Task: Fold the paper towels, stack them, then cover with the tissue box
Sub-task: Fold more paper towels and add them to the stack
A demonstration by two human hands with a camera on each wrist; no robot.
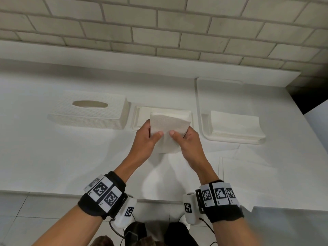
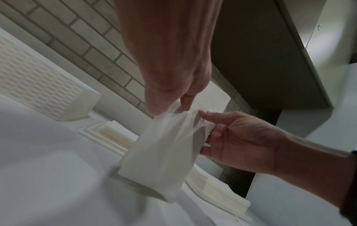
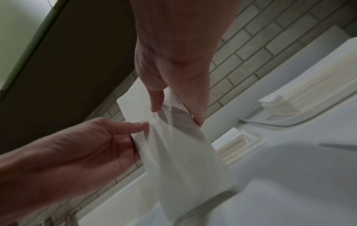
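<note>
No brand names or product print readable anywhere. Only markings: b/w square code tags on the black wristbands [image 1: 103, 194], lower part of the head view, w/ tiny labels beside them too small to be sure of.

Surface: white countertop [image 1: 53, 157] filling the middle of the frame, a raised white ledge behind it, then a pale brick-pattern wall [image 1: 159, 23] across the top. Grey floor tiles [image 1: 35, 210] along the bottom edge. Wrist views show a dark cabinet underside overhead.

Left hand [image 1: 147, 134] and right hand [image 1: 188, 139], frame center, both grip one folded paper towel [image 1: 167, 128] held up off the counter; thumbs press its near face, fingers curl behind its side edges. Its lower end hangs down toward the counter.

Tissue box [image 1: 90, 110], white w/ woven texture and oval slot, sits upside-left of center, just beside a low white base tray [image 1: 135, 119] holding a stack of folded towels [image 1: 177, 112], directly behind the hands. Center right: a larger white tray [image 1: 200, 107] w/ a pile of flat towels [image 1: 236, 125]. Loose unfolded sheets [image 1: 248, 171] lie on the counter at lower right.
</note>
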